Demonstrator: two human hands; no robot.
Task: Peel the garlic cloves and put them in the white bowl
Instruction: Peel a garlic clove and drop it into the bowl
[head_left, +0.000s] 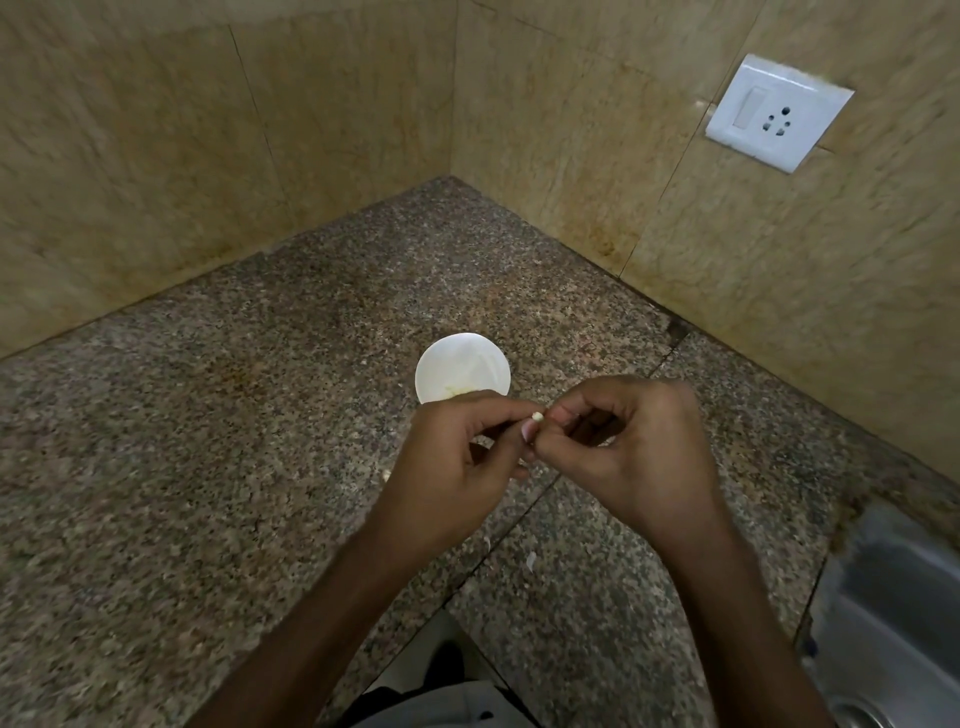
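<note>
**Mid-peel: one clove worked over the bowl, a little already inside**

A small, pale yellowish garlic clove (536, 415) is pinched at the centre of the frame, just below the near rim of the round white bowl (462, 364). It is gripped by the left hand (457, 467) between thumb and forefinger. The right hand (623, 441) is curled in from the right, and its fingertips are closed on the same clove, as if skin is being picked away. Both hands are narrow and tightly pinched, and they are held clear above the speckled brown granite surface (208, 441).

Only a tip of the clove can be seen. It looks bare, creamy and smooth there, but whether skin clings to the hidden part cannot be told.

Progress is judged as partial. A few faint yellowish bits are glimpsed low in the bowl, at the edge partly covered by the left hand. They are probably cloves already peeled, though they are too blurred to count. A thin white scrap of peel (531, 561) is seen lying on the surface in the lower middle of the frame, and another pale fleck lies under the hands.

No unpeeled cloves are on show anywhere, so how many remain cannot be said. For this one, the peeling is to be finished and the short drop into the bowl made.
</note>
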